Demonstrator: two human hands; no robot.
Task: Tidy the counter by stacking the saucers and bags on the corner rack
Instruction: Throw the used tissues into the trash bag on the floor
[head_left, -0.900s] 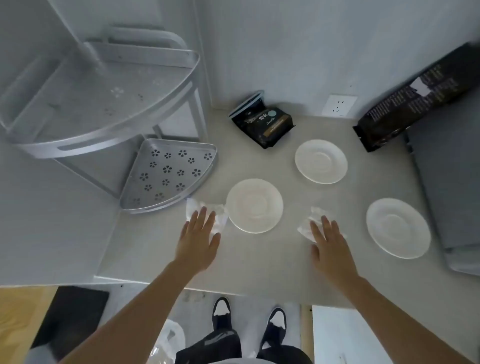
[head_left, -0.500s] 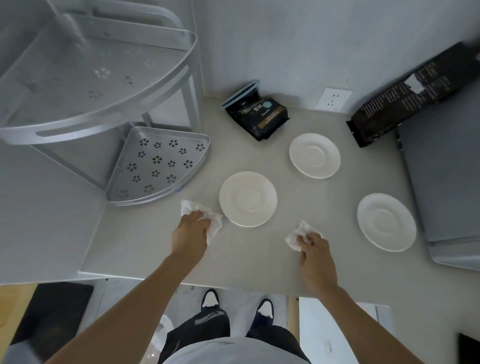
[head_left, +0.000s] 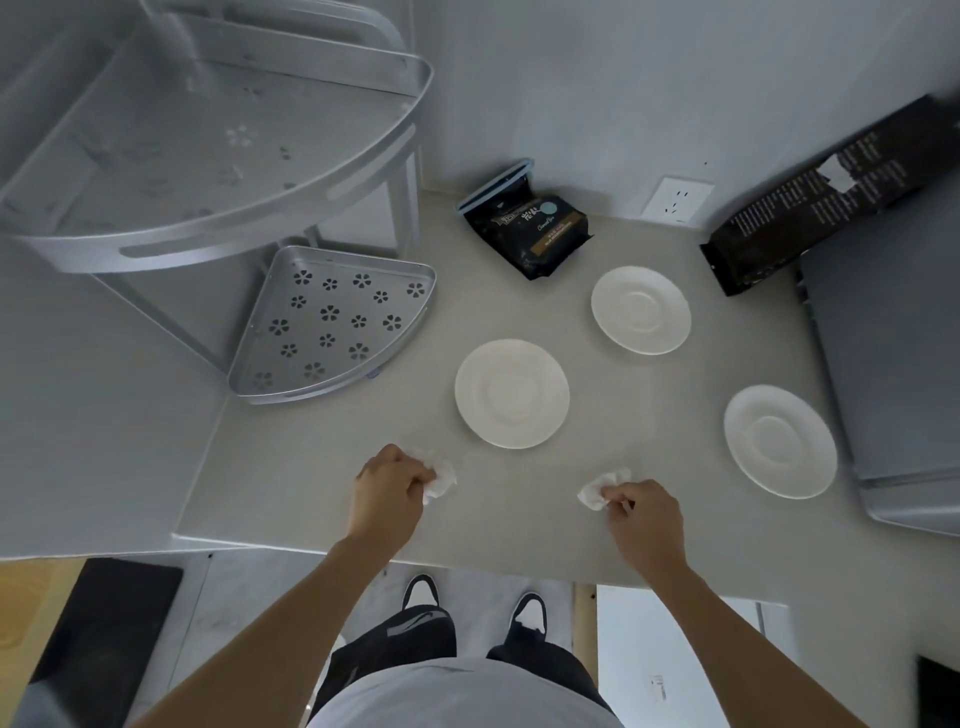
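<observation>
Three white saucers lie on the counter: one in the middle (head_left: 511, 393), one further back (head_left: 640, 310), one at the right (head_left: 780, 441). A small black bag (head_left: 530, 228) rests near the back wall and a long black bag (head_left: 826, 195) leans at the back right. The silver corner rack stands at the left, with a perforated lower shelf (head_left: 332, 322) and an upper shelf (head_left: 208, 150). My left hand (head_left: 387, 491) is closed on a crumpled white tissue (head_left: 440, 477). My right hand (head_left: 644, 517) is closed on another white tissue (head_left: 597, 491). Both hands hover near the counter's front edge.
A grey appliance (head_left: 893, 364) fills the right side beside the right saucer. A wall socket (head_left: 675, 200) sits on the back wall. The counter's front edge (head_left: 467, 558) runs just behind my wrists, with my shoes and the floor below.
Both hands went from lying flat on the tissues to gripping them crumpled, and drew back toward the counter's front edge. The saucers and bags have not moved.
</observation>
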